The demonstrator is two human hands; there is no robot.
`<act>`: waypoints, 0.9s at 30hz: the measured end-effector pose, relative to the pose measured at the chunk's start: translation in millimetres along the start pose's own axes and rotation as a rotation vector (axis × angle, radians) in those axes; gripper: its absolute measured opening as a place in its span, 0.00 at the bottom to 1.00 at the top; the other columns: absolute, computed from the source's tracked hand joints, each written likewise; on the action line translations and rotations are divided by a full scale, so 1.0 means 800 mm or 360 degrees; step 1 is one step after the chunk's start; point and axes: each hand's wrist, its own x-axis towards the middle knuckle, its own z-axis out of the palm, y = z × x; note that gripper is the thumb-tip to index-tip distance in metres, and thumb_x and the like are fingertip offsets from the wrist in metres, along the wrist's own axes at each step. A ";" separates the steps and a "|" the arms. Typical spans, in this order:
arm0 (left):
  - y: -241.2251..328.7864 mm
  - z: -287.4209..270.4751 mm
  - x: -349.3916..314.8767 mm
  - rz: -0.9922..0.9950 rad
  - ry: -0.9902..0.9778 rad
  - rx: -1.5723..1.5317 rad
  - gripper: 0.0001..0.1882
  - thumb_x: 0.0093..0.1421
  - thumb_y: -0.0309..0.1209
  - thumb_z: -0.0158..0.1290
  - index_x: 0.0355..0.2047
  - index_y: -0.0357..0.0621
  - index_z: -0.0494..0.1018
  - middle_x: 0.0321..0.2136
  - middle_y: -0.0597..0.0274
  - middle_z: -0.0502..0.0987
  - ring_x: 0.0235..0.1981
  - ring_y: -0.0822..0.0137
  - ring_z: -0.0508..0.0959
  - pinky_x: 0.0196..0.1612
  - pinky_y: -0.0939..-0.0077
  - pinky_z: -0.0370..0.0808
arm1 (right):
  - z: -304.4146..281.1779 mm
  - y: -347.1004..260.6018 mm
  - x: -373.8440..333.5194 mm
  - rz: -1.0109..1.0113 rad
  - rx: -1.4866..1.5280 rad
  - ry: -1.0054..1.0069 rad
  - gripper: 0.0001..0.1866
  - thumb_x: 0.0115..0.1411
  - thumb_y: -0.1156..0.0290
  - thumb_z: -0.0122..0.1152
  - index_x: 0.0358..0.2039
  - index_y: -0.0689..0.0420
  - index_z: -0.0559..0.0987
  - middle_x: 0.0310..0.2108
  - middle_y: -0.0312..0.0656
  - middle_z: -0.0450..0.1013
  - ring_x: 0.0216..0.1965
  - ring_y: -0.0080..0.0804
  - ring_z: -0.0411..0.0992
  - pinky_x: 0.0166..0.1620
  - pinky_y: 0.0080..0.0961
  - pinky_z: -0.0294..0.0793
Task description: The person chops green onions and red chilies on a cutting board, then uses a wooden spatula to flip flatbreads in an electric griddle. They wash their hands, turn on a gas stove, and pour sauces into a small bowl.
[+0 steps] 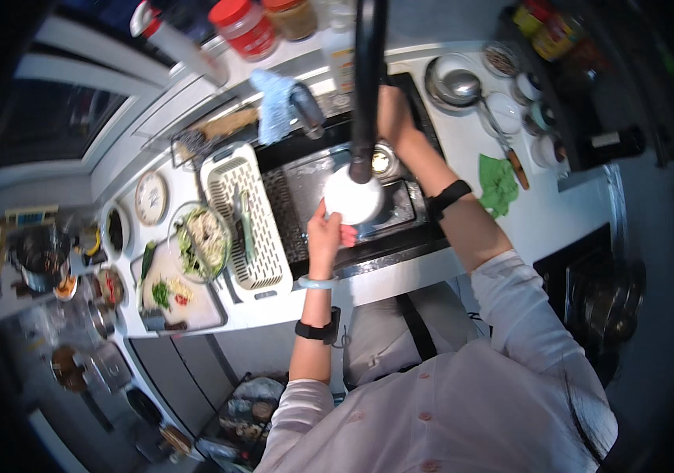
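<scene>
While the left hand [327, 234] grips a round white dish [350, 202] by its near left edge, that dish is over the dark-rimmed rectangular metal sink [400, 251], partly covered in view by a long black tube [369, 71]. The right hand [394, 115] reaches to the sink's far side, partly hidden, so I cannot tell whether it holds anything. A cream perforated plastic basket [264, 273] stands left of the sink on the white tabletop [546, 211]; a crumpled green cloth [498, 186] lies to the right
</scene>
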 end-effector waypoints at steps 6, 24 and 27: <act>-0.102 -0.034 0.052 -0.1525 -0.0394 -0.2600 0.13 0.66 0.27 0.44 0.48 0.30 0.67 0.21 0.63 0.76 0.19 0.72 0.76 0.23 0.82 0.79 | -0.016 0.029 -0.130 0.0436 0.0016 0.0151 0.19 0.61 0.73 0.58 0.53 0.62 0.75 0.40 0.57 0.78 0.38 0.50 0.79 0.41 0.31 0.77; -0.054 0.094 -0.007 -0.0143 -0.0068 0.0072 0.35 0.66 0.29 0.46 0.70 0.37 0.47 0.17 0.59 0.77 0.13 0.71 0.74 0.19 0.81 0.75 | -0.092 0.007 -0.270 0.1522 0.1143 -0.0554 0.33 0.63 0.54 0.58 0.61 0.62 0.62 0.39 0.43 0.74 0.32 0.25 0.76 0.32 0.21 0.77; -0.023 0.084 -0.028 -0.0142 -0.0153 0.0236 0.32 0.67 0.34 0.47 0.69 0.44 0.52 0.25 0.61 0.78 0.18 0.74 0.73 0.22 0.82 0.75 | -0.075 0.007 -0.265 0.1642 0.1127 -0.0439 0.27 0.61 0.61 0.54 0.56 0.63 0.65 0.35 0.46 0.75 0.27 0.28 0.76 0.29 0.23 0.76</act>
